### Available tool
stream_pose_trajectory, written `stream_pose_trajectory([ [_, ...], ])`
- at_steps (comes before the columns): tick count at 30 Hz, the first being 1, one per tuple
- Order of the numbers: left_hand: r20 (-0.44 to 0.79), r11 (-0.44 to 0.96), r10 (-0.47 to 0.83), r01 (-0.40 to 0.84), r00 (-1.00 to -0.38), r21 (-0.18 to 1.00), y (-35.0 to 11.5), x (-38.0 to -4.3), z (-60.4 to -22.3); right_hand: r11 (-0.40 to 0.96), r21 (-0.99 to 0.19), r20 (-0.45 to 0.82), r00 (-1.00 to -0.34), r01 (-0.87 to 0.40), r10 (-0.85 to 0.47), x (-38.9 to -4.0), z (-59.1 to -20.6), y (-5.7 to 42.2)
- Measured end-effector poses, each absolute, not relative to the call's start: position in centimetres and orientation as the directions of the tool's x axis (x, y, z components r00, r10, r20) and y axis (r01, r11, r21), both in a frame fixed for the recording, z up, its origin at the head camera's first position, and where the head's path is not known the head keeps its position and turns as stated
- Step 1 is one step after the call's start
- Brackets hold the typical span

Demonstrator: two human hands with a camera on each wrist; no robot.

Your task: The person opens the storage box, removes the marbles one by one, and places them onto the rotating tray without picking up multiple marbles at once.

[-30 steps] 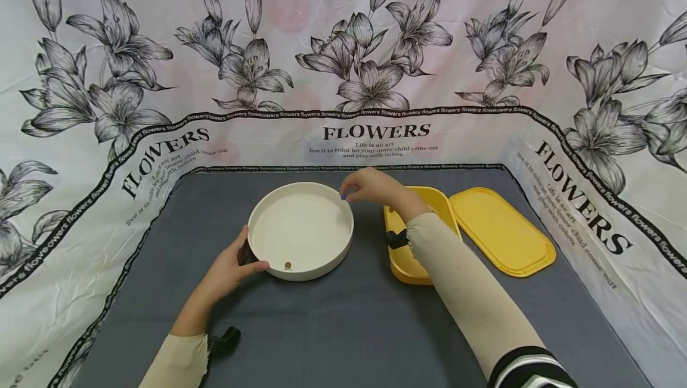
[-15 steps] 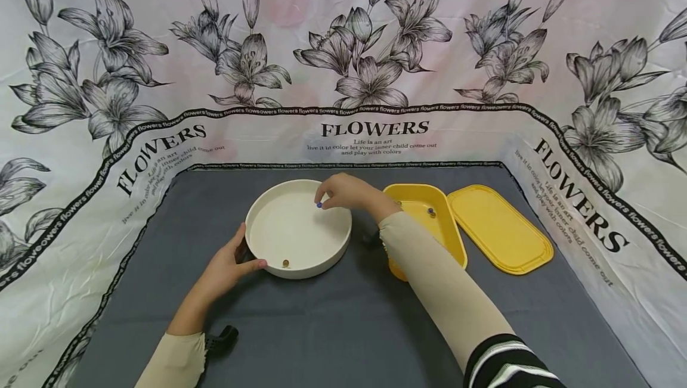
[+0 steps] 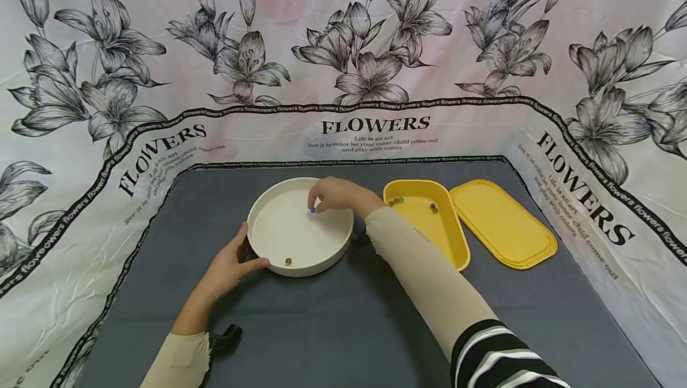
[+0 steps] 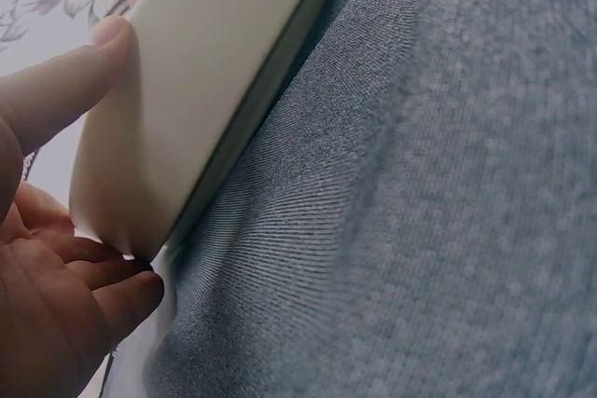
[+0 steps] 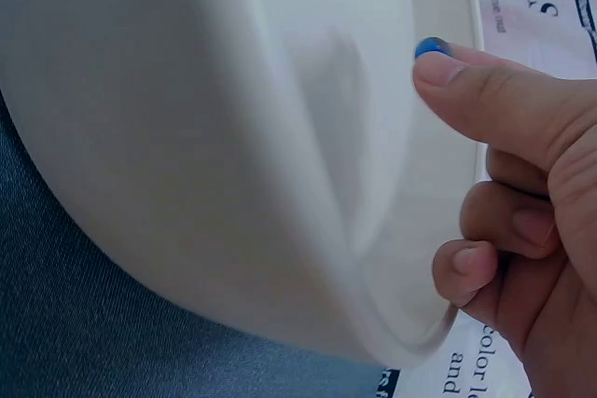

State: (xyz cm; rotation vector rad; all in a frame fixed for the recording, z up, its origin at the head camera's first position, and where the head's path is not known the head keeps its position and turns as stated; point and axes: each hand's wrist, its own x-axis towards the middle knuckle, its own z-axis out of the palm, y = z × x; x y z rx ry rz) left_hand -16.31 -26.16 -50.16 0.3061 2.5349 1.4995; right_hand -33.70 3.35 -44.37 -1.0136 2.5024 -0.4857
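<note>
A round white tray (image 3: 284, 221) with a low wall lies on the grey cloth. My left hand (image 3: 225, 272) holds its near left side, thumb against the wall and fingers at the lower edge, as the left wrist view shows. Over the tray's far right part, my right hand (image 3: 339, 193) pinches a small blue marble (image 5: 432, 48) between thumb and index finger. Its other fingers are curled. In the head view the marble is low over the tray floor; whether it touches cannot be told. A brown marble (image 3: 288, 261) lies inside by the near wall.
Right of the tray stands a yellow box (image 3: 442, 236) holding several small marbles (image 3: 396, 201) near its far left corner and dark blue ones (image 3: 433, 207) at the right. Its yellow lid (image 3: 504, 224) lies flat beside it. A flower-printed sheet (image 3: 376, 132) rises behind.
My right hand has moved left from the tray's right rim to over its inside, carrying the blue marble and uncovering more of the yellow box. The left hand keeps its place on the tray.
</note>
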Motion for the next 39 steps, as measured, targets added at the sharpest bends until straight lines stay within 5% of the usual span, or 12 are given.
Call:
stream_pose_trajectory([
  [22,-0.024,0.455,0.271,0.106,-0.962,0.884,-26.1,-16.7,-50.3,0.662,-0.487,-0.291,-0.609,-0.570,-0.738,-33.8,-44.6,1.3],
  [39,-0.019,0.449,0.272,0.109,-0.962,0.887,-26.3,-16.5,-50.3,0.659,-0.493,-0.173,-0.679,-0.568,-0.714,-33.2,-41.7,5.0],
])
